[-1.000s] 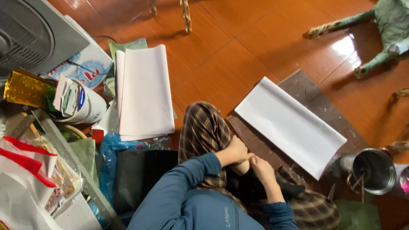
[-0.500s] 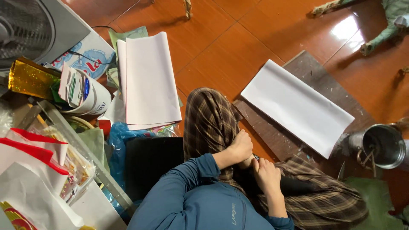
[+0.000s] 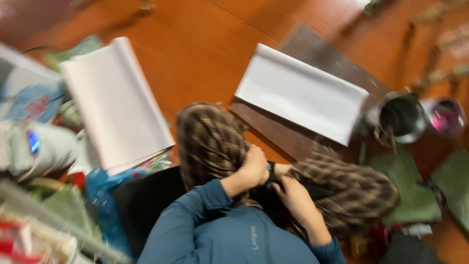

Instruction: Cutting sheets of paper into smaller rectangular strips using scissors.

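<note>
Blurred view down onto a lap in brown plaid trousers (image 3: 210, 142). Left hand (image 3: 255, 166) curled shut, apparently round a small black thing (image 3: 270, 172) at the knee; right hand (image 3: 293, 195) just beside, fingers half bent, grip not discernible. Black thing mostly hidden between both hands: probably light and soft, best pinched at its free edge. White paper sheet (image 3: 300, 93) on a dark board (image 3: 322, 54), white paper stack (image 3: 115, 100) left, metal pot (image 3: 403, 117) right, red-brown floor (image 3: 205, 44)
</note>
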